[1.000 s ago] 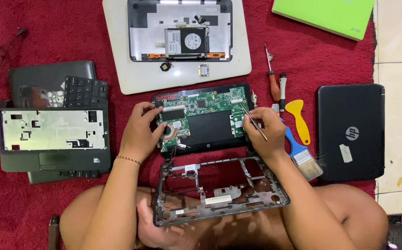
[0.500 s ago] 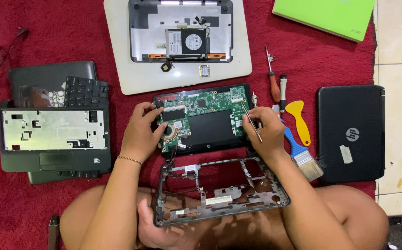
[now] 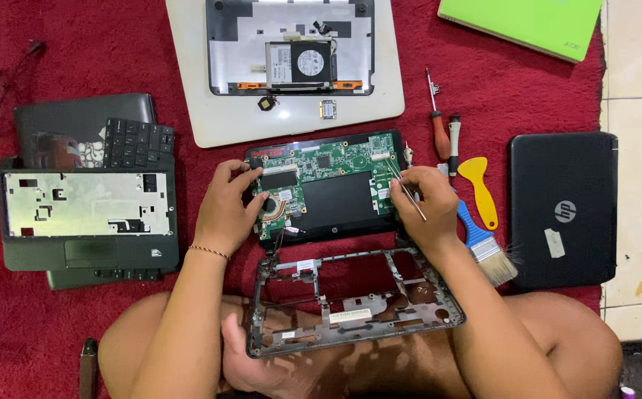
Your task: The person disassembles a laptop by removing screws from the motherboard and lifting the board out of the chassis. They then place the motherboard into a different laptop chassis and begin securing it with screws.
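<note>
Scattered on a red rug (image 3: pixel 77 59): closed black laptop (image 3: pixel 563 209), green laptop (image 3: pixel 524 22), yellow pry tool (image 3: pixel 477 185), blue brush (image 3: pixel 483 244), possibly two screwdrivers (image 3: pixel 445 133).

The motherboard assembly (image 3: pixel 326 186) lies at the centre of the rug (image 3: pixel 77 52). The empty chassis frame (image 3: pixel 350 303) lies directly in front of it, over the person's legs. The opened laptop base (image 3: pixel 284 66) lies behind it. The keyboard deck (image 3: pixel 88 218) lies to its left. The screwdrivers (image 3: pixel 443 125), pry tool (image 3: pixel 480 188) and brush (image 3: pixel 483 244) lie to its right, with the closed laptop (image 3: pixel 563 210) beyond them.
</note>
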